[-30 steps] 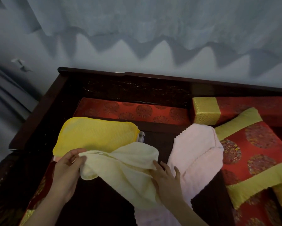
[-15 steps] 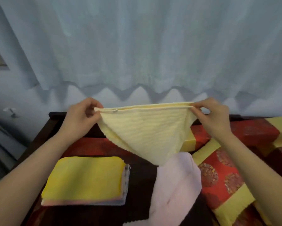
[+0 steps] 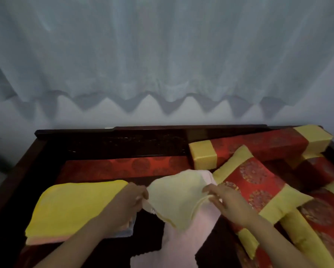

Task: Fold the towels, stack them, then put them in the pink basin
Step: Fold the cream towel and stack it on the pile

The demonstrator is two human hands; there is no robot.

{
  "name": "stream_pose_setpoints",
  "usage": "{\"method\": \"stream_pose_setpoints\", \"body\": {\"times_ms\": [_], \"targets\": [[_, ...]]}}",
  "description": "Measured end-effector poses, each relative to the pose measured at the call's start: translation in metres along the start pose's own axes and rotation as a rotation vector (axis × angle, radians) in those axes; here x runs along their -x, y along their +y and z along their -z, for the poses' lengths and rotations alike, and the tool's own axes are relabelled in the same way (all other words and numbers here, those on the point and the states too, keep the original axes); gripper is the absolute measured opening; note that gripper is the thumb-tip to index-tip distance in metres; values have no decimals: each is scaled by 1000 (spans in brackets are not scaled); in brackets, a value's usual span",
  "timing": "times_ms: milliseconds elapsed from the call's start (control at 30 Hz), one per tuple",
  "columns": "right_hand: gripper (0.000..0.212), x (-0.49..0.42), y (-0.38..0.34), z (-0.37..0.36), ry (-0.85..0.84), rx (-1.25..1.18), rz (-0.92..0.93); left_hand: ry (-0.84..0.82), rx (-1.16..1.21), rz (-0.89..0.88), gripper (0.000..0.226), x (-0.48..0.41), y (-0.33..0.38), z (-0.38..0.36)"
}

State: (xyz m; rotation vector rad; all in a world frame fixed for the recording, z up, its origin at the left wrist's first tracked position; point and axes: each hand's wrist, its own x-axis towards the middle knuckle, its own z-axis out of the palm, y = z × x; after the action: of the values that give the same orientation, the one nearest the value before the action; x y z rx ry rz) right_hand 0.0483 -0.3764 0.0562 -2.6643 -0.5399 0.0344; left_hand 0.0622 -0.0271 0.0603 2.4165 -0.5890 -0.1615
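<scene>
Cream towel [image 3: 177, 196] lowered over dark bench [image 3: 123, 144].

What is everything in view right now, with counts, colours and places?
pink towel: one, pale pink, spread at centre front
pale yellow towel: one, cream, centre, held over the pink towel
folded stack: one, bright yellow on top, pink edge beneath, left
cushions: at least two, red and gold, right
bolster: one, red with gold ends, back right
seat pad: one, red, behind the stack
bench: one, dark wood, under everything
curtain: one, white, behind
left hand: one, grips the towel's left edge
right hand: one, pinches its right edge
</scene>
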Motion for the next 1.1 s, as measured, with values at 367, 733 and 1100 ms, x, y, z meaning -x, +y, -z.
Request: {"method": "stream_pose_setpoints", "body": {"times_ms": [367,733,1100], "targets": [[27,-41,11,2,674,-123,-267,438,-114,152,12,-47,-18,6],[21,-22,45,10,-381,88,-125,-265,-381,60,15,-29,-37,1],[15,74,40,-33,-435,-55,-233,-220,-340,-136,43,72,-34,-72]]}}
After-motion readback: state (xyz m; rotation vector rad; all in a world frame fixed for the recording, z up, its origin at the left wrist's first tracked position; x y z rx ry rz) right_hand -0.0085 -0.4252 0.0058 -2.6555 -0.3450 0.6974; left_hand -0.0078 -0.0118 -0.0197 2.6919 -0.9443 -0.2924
